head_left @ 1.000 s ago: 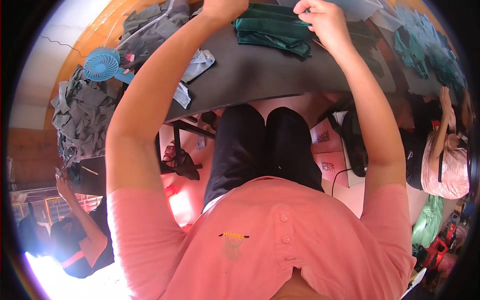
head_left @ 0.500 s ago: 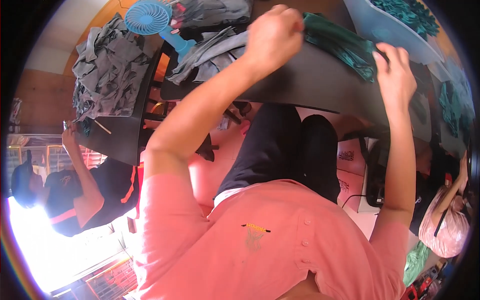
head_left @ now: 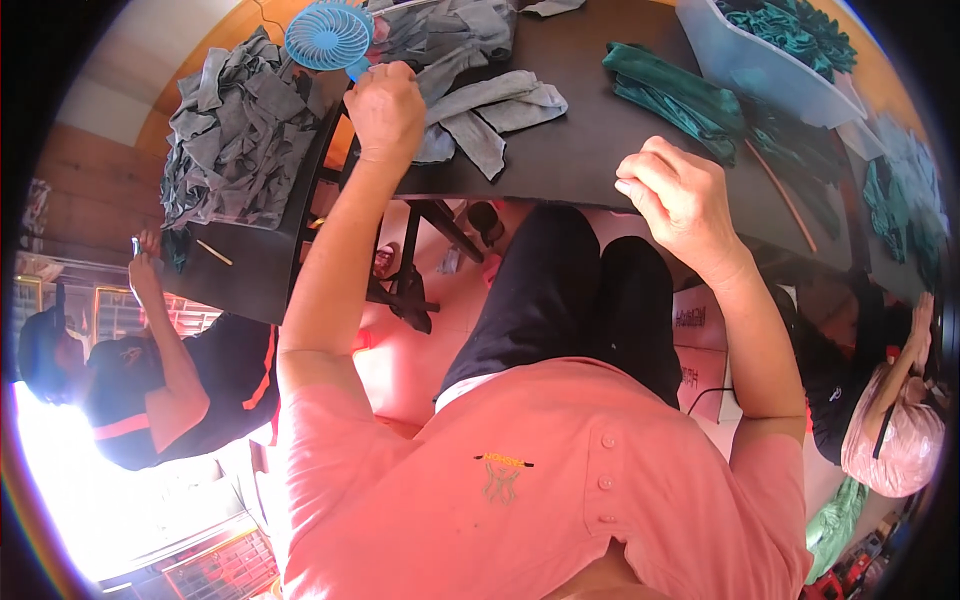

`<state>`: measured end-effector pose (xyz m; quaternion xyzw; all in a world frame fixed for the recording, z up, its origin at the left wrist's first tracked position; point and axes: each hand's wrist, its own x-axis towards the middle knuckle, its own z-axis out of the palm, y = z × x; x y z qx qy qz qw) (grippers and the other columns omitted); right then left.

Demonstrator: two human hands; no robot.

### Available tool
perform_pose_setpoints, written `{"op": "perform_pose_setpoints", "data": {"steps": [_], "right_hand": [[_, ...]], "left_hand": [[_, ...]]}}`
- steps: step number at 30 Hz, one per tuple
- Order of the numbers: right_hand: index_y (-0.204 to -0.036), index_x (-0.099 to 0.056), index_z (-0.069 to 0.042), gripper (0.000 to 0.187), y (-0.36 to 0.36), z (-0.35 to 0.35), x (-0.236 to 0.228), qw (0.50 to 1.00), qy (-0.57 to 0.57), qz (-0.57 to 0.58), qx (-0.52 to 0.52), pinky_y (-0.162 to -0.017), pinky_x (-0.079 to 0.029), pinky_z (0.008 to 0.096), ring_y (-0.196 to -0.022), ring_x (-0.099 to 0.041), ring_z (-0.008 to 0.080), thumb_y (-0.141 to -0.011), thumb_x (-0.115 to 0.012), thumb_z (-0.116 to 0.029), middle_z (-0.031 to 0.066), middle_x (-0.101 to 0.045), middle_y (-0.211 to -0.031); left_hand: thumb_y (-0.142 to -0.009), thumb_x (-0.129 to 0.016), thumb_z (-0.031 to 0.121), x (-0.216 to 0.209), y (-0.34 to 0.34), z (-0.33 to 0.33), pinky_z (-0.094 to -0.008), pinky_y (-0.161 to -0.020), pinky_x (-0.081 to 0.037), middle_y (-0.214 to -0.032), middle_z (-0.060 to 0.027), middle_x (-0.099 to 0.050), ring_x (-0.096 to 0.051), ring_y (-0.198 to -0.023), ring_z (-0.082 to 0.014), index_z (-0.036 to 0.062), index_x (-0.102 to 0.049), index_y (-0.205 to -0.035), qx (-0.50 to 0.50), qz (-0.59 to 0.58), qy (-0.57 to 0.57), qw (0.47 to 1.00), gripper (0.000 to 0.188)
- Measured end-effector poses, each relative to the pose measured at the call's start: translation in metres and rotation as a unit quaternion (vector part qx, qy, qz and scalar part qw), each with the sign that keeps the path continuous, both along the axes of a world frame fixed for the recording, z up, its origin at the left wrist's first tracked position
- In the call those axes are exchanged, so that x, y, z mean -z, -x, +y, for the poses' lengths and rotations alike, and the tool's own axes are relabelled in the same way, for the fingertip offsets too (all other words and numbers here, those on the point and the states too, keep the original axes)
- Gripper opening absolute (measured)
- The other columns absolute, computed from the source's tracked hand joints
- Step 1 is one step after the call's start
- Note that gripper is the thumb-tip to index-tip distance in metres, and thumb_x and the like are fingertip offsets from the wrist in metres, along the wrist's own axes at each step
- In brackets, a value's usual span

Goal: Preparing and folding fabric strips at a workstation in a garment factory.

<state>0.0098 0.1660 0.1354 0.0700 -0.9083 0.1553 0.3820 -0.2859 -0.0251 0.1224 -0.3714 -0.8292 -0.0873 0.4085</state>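
My left hand (head_left: pixel 388 110) is closed above the dark table's left side, beside the blue fan's handle and the near end of some grey cloth strips (head_left: pixel 490 115). Its fingertips face away, so anything in them is hidden. Over the table's front edge hovers my right hand (head_left: pixel 680 195), its fingers curled in and the thumb close to them, with nothing showing between. Beyond it lies a folded length of shiny dark green cloth (head_left: pixel 675 95), touched by neither hand.
A blue fan (head_left: pixel 328 38) stands near a large grey cloth pile (head_left: pixel 240 135). At right are a translucent bin (head_left: pixel 770 75) of green cloth and a thin wooden stick (head_left: pixel 782 195). One person (head_left: pixel 180 390) sits at left, another (head_left: pixel 885 430) at far right.
My left hand has moved left from the green cloth to the grey strips. My right hand has come left and nearer me, off the cloth's right end. The wooden stick now shows.
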Motion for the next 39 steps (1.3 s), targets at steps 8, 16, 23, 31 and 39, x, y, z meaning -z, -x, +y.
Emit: {"op": "perform_pose_setpoints", "data": {"steps": [8, 16, 23, 31, 39], "right_hand": [[-0.081, -0.060, -0.001, 0.007, -0.013, -0.004, 0.006, 0.989, 0.136, -0.040, -0.040, -0.055, -0.043, 0.0291, -0.058, -0.056, 0.0170, -0.080, -0.067, -0.001, 0.0062, -0.059, -0.074], [-0.083, -0.062, 0.001, 0.006, -0.007, -0.012, 0.011, 0.970, 0.224, -0.088, -0.023, -0.062, -0.046, 0.0258, -0.066, -0.057, 0.0105, -0.082, -0.067, -0.003, 0.0047, -0.063, -0.075], [-0.083, -0.063, 0.001, 0.004, -0.017, -0.002, 0.011, 0.943, 0.311, -0.111, -0.028, -0.063, -0.046, 0.0237, -0.065, -0.055, 0.0078, -0.083, -0.066, -0.002, 0.0013, -0.062, -0.074], [-0.089, -0.066, 0.000, 0.037, -0.016, -0.006, 0.007, 0.768, 0.615, -0.168, -0.063, -0.053, -0.044, 0.0252, -0.063, -0.063, 0.0149, -0.090, -0.064, -0.037, 0.0066, -0.064, -0.078], [-0.090, -0.065, 0.003, 0.020, -0.053, -0.016, 0.046, 0.631, 0.768, -0.036, -0.103, -0.044, -0.041, 0.0235, -0.051, -0.062, 0.0191, -0.082, -0.073, -0.014, 0.0128, -0.069, -0.077]], "left_hand": [[-0.083, -0.061, 0.011, -0.044, -0.041, 0.013, -0.0430, -0.072, -0.048, -0.082, -0.0116, -0.062, -0.061, -0.084, -0.0327, 0.0086, -0.063, -0.088, 0.199, 0.059, -0.087, 0.974, 0.006], [-0.073, -0.068, 0.006, -0.009, -0.037, 0.036, -0.0317, -0.060, -0.045, -0.066, -0.0059, -0.057, -0.056, -0.062, -0.0169, 0.0030, -0.067, -0.088, 0.251, -0.349, 0.065, 0.901, 0.016], [-0.076, -0.061, -0.001, -0.034, -0.009, 0.042, -0.0245, -0.057, -0.041, -0.068, 0.0022, -0.058, -0.049, -0.062, -0.0061, 0.0044, -0.071, -0.092, 0.285, -0.378, -0.106, 0.874, 0.019], [-0.089, -0.058, -0.002, -0.082, -0.115, 0.052, -0.0184, -0.069, -0.042, -0.086, 0.0015, -0.061, -0.054, -0.077, -0.0056, 0.0011, -0.067, -0.102, 0.426, -0.636, -0.170, 0.621, 0.016], [-0.087, -0.059, -0.007, 0.008, -0.214, 0.032, -0.0234, -0.079, -0.048, -0.091, -0.0058, -0.064, -0.061, -0.083, -0.0126, -0.0023, -0.063, -0.098, 0.342, -0.809, -0.289, 0.380, 0.013]]}}
